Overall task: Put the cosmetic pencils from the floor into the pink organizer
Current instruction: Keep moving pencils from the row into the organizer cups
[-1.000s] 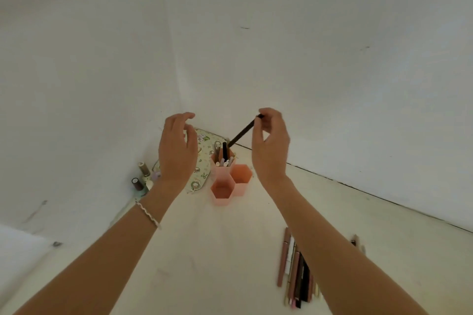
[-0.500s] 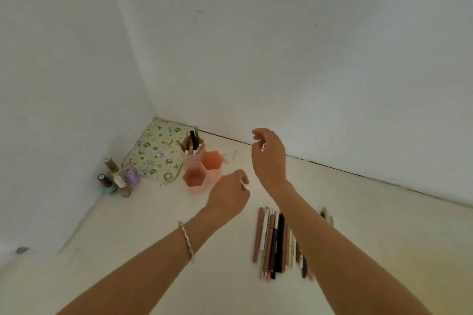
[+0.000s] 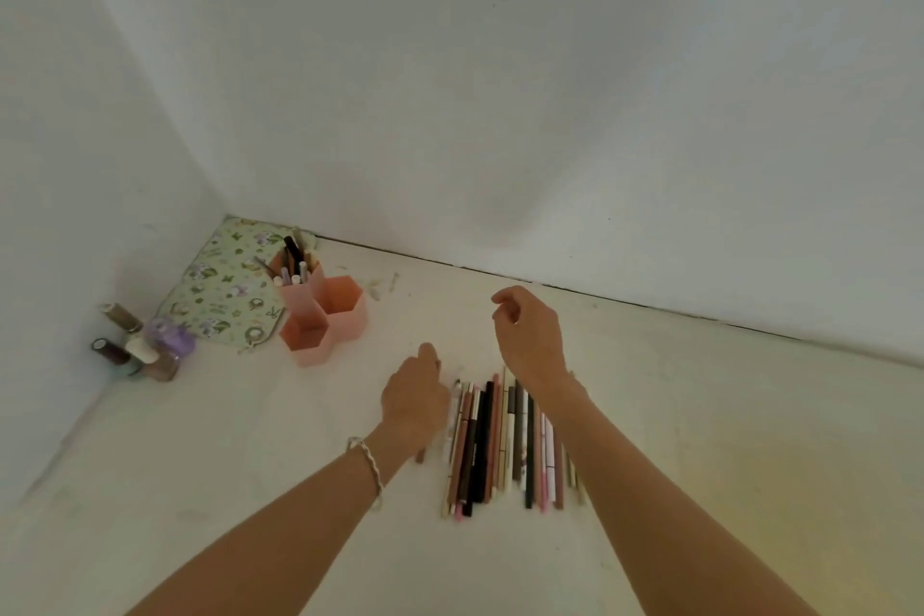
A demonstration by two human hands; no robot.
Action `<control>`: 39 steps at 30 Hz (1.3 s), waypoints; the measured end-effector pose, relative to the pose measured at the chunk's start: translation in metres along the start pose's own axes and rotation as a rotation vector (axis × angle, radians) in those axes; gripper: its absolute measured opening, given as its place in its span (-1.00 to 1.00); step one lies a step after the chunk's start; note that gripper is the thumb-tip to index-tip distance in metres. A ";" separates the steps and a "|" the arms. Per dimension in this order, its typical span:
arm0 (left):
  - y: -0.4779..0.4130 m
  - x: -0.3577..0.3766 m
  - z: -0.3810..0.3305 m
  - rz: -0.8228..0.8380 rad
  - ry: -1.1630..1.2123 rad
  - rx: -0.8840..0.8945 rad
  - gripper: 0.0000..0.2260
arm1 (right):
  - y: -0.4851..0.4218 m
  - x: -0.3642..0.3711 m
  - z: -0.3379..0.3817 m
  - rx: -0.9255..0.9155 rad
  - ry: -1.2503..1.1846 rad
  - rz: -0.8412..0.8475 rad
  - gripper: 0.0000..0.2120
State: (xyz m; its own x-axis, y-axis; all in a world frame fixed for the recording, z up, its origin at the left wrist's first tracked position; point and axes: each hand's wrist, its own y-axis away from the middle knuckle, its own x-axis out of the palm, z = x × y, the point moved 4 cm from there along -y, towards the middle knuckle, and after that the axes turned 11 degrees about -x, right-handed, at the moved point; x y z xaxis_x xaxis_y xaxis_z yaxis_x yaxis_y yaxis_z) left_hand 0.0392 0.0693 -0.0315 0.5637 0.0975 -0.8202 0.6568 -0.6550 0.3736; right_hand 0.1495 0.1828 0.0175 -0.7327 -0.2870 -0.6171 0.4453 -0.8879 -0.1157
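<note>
My left hand [image 3: 414, 403]: low over the floor at the left edge of the pencil row, palm down, fingers curled loosely; a brownish pencil end shows just below my wrist, but I cannot tell whether I am gripping it or only covering it.
My right hand [image 3: 529, 340]: raised above the far end of the row, fingers half curled, nothing in it.
Cosmetic pencils [image 3: 500, 445]: a tight row lying side by side on the pale floor [image 3: 250, 465] between my two forearms, in black, brown, pink and cream.
Pink organizer [image 3: 325, 315]: three hexagonal cups joined together, standing upright near the corner, well apart from the row to its far left.
Organizer contents: only the far cup holds pencils [image 3: 292, 260], standing on end; the other two cups look empty.
Floral pouch [image 3: 227, 283]: flat in the corner, just behind the organizer and touching it.
Small bottles [image 3: 142, 345]: a cluster against the left wall, beside the pouch.
Bracelet [image 3: 369, 463]: a pale band on my left wrist.
</note>
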 end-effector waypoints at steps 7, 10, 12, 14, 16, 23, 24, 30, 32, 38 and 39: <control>-0.017 -0.079 -0.018 -0.241 0.481 0.191 -0.65 | 0.012 0.051 -0.014 0.069 0.356 0.425 -0.74; -0.013 -0.093 -0.027 -0.274 0.558 0.253 -0.64 | 0.019 0.072 -0.019 -0.045 0.615 0.495 -0.71; -0.008 -0.104 -0.029 -0.306 0.614 0.293 -0.65 | 0.021 0.082 -0.022 -0.052 0.585 0.485 -0.74; -0.007 -0.125 -0.027 -0.378 0.686 0.330 -0.65 | 0.015 0.080 -0.021 0.065 0.323 0.385 -0.78; -0.011 -0.159 -0.016 -0.506 0.797 0.333 -0.63 | -0.001 0.064 -0.013 0.166 0.061 0.221 -0.82; -0.049 -0.245 0.058 -0.768 0.879 0.175 -0.64 | -0.051 0.012 0.060 0.107 -0.405 -0.240 -0.89; -0.054 -0.243 0.062 -0.758 0.843 0.174 -0.64 | -0.053 0.011 0.072 0.081 -0.442 -0.277 -0.89; -0.084 -0.207 0.080 -0.574 0.557 0.179 -0.77 | -0.054 0.021 0.131 -0.051 -0.570 -0.340 -0.91; -0.087 -0.202 0.090 -0.615 0.367 0.133 -0.86 | -0.053 0.025 0.147 -0.104 -0.586 -0.345 -0.94; -0.072 -0.240 0.110 -0.778 0.512 0.169 -0.78 | -0.060 0.063 0.189 -0.288 -0.558 -0.293 -0.94; -0.070 -0.246 0.111 -0.769 0.550 0.174 -0.77 | -0.059 0.074 0.193 -0.335 -0.510 -0.268 -0.94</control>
State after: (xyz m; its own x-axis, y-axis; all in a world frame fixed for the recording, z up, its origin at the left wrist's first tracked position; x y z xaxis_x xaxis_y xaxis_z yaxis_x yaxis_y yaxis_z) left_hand -0.2011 0.0079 0.0964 0.1947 0.8554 -0.4799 0.8863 -0.3630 -0.2874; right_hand -0.0301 0.1444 0.1292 -0.9553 -0.2791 -0.0974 0.2895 -0.8161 -0.5002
